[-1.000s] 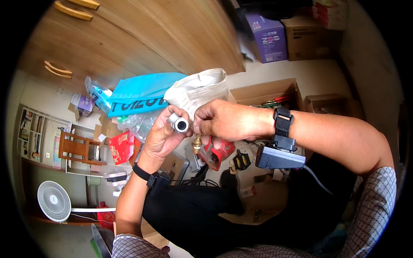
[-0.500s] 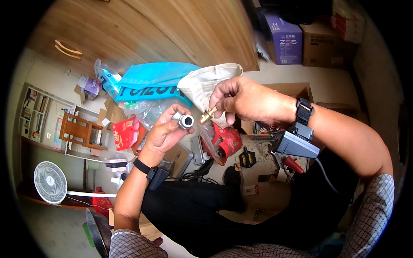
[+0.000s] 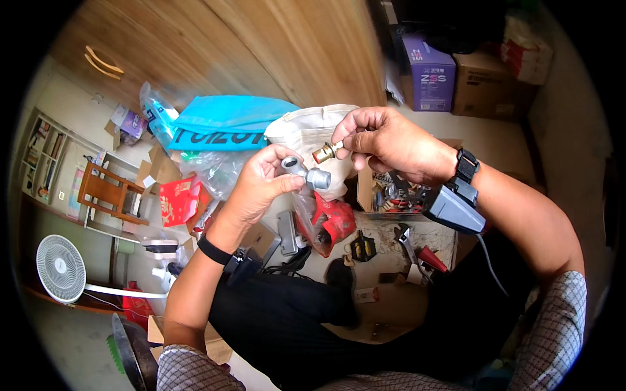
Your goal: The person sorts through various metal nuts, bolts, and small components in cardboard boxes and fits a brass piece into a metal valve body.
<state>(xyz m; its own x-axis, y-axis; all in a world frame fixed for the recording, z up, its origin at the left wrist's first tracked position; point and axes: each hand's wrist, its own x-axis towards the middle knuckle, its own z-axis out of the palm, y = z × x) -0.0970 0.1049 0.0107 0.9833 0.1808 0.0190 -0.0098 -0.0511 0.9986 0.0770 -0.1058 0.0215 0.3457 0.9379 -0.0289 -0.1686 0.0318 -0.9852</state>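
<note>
My left hand [image 3: 261, 181] pinches a grey metal valve body [image 3: 317, 178] between thumb and fingers. Two round openings show on it, one facing up and one pointing toward the right. Just above and to its right, my right hand [image 3: 386, 140] grips a brass valve cartridge [image 3: 325, 153] by its far end. An orange-red ring marks the cartridge's free end, which faces the valve body across a small gap. The two parts do not touch. Behind them hangs a cream cloth bag [image 3: 303, 127], partly covered by my right hand.
An open cardboard box [image 3: 366, 193] of tools and parts stands below my right hand. Pliers with yellow-and-black handles [image 3: 363, 247], an adjustable wrench [image 3: 405, 242] and a red plastic bag [image 3: 331, 225] lie on the floor. A blue bag [image 3: 228, 114] rests against the wooden cabinet [image 3: 235, 45].
The valve body has turned in my left hand, so a second opening now shows. My right hand has shifted slightly right, and the cartridge's orange-red end has come into sight.
</note>
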